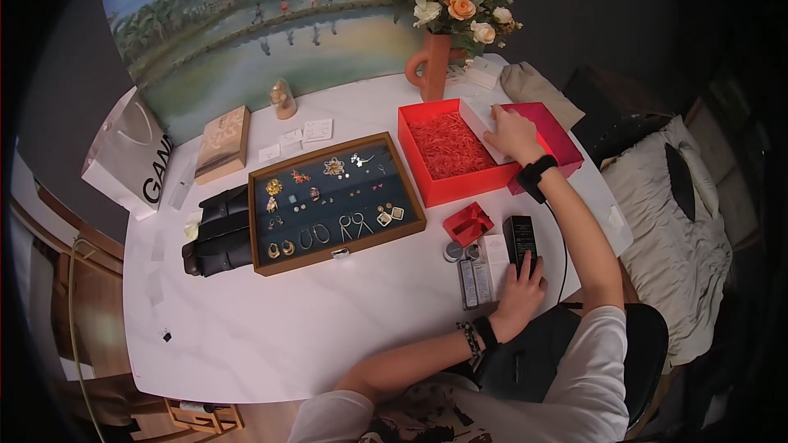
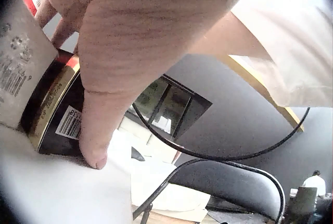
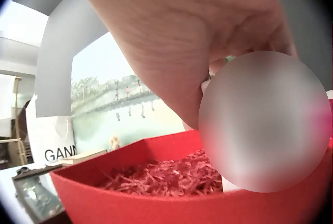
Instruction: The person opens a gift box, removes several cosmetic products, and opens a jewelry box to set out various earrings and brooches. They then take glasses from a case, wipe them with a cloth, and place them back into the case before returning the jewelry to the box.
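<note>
My right hand (image 1: 515, 135) holds a long white box (image 1: 476, 121) by its upper part, on the right side of an open red gift box (image 1: 414, 164) filled with red paper shreds (image 1: 447, 143). In the right wrist view, a blurred patch hides most of the white box. My left hand (image 1: 517, 299) grips the near end of a black box (image 1: 519, 234) on the table; its thumb (image 2: 96, 135) lies along the barcode face in the left wrist view. A small red box with a ribbon (image 1: 468, 223), a white carton (image 1: 495, 254) and slim boxes (image 1: 474, 279) stand beside it.
A jewelry tray (image 1: 336, 258) of earrings and brooches lies left of the gift box. Behind are a vase (image 1: 435, 70) of flowers and a painting (image 1: 246, 41). A magenta lid (image 1: 566, 135) sits right of the gift box. A black cable (image 1: 565, 254) hangs near the right arm.
</note>
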`<state>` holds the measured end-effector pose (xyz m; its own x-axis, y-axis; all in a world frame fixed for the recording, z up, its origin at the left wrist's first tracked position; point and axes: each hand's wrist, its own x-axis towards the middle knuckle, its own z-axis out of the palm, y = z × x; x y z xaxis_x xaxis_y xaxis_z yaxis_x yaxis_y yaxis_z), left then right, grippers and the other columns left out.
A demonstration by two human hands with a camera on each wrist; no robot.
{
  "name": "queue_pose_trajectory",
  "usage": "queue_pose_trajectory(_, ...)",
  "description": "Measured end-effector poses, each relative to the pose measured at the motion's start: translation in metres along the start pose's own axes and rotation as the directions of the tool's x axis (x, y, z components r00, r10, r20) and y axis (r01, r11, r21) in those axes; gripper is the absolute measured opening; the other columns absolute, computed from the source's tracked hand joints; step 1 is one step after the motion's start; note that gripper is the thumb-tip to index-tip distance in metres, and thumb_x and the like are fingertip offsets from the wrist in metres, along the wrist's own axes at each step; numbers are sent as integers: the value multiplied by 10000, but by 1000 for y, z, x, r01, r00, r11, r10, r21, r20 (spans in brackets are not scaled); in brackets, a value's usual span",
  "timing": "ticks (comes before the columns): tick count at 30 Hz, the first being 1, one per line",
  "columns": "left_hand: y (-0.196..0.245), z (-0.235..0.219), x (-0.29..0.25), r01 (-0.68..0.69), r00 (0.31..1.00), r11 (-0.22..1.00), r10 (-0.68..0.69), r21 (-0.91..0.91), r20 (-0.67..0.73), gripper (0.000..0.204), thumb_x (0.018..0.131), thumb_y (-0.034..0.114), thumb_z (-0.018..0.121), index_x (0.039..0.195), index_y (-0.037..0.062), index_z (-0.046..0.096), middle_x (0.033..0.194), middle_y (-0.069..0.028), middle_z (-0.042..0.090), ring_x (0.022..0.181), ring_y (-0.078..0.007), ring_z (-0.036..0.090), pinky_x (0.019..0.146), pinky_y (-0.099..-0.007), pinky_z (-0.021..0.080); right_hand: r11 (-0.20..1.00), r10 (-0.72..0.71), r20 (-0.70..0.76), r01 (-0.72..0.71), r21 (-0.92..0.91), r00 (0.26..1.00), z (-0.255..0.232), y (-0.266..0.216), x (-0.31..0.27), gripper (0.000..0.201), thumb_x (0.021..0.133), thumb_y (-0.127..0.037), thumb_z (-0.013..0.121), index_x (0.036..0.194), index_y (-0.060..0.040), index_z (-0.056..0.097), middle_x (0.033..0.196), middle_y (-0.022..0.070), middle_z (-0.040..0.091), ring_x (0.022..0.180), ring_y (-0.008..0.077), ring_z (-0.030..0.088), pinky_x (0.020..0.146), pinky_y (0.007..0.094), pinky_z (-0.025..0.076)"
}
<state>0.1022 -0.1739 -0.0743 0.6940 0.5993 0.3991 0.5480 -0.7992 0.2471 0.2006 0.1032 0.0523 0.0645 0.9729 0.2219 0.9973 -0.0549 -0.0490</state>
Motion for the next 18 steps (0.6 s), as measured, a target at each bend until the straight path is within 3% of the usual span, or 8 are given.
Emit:
queue_pose_trajectory(3,0,5,0,-7,1000,1000,7,4,-8,262,833,128,677,1069,23,718,1520,-209,508,1487,-461,389,1085,-578,449,991,-66,-89,55,-122,994,15,6,-7,582,827,-442,784,1269,-92,639,1181,211,695,1073,385,699,892,509,562)
queue_pose_trajectory(6,-3,4,2,-15,1000,1000,15,-6,-17,243,835,121,677,1049,13,715,1518,-212,507,1493,-465,383,1086,-566,475,995,-77,49,81,-66,996,8,10,-20,659,849,-511,762,1299,-47,634,1254,253,650,1153,397,658,924,497,561)
queue_pose_trajectory(8,-6,6,3,-21,1000,1000,21,-15,-17,226,838,119,675,1032,9,714,1517,-213,507,1498,-466,378,1091,-551,486,969,-124,2,120,214,992,-15,18,-44,714,883,-545,748,1357,-28,613,1253,251,657,1172,418,643,979,491,528)
queue_pose_trajectory(10,-11,18,8,-16,999,996,12,-87,-48,233,819,96,704,1031,0,686,1545,-212,474,1497,-481,370,1102,-510,496,944,-121,-81,140,298,989,-33,22,-87,721,929,-530,716,1413,-12,581,1320,268,637,1236,438,608,1045,479,485)
queue_pose_trajectory(14,-27,-7,14,-67,993,987,52,-146,-104,316,784,102,766,1064,10,650,1593,-200,421,1502,-475,359,1111,-465,494,907,11,-264,102,408,964,-40,50,-173,693,1001,-435,681,1503,2,487,1381,306,602,1313,401,576,1103,428,442)
queue_pose_trajectory(15,-29,-20,17,-77,987,965,39,-250,-153,383,777,116,794,1111,13,638,1610,-197,396,1512,-470,342,1123,-465,483,908,12,-262,99,406,965,-35,58,-189,693,1001,-435,681,1503,2,487,1381,306,602,1313,401,576,1103,428,442)
queue_pose_trajectory(17,-32,-48,21,-94,981,929,24,-357,-194,451,770,131,822,1159,17,625,1628,-195,370,1521,-465,324,1135,-464,471,712,210,-185,-21,702,960,-27,68,-216,650,1057,-357,630,1561,-9,412,1330,231,642,1226,276,618,1059,363,457)
queue_pose_trajectory(18,-33,-62,24,-100,969,914,1,-393,-246,475,786,150,825,1197,24,624,1633,-193,362,1531,-457,308,1141,-462,465,712,215,-184,-25,702,959,-30,65,-224,650,1057,-357,630,1561,-9,412,1330,231,642,1226,276,618,1059,363,457)
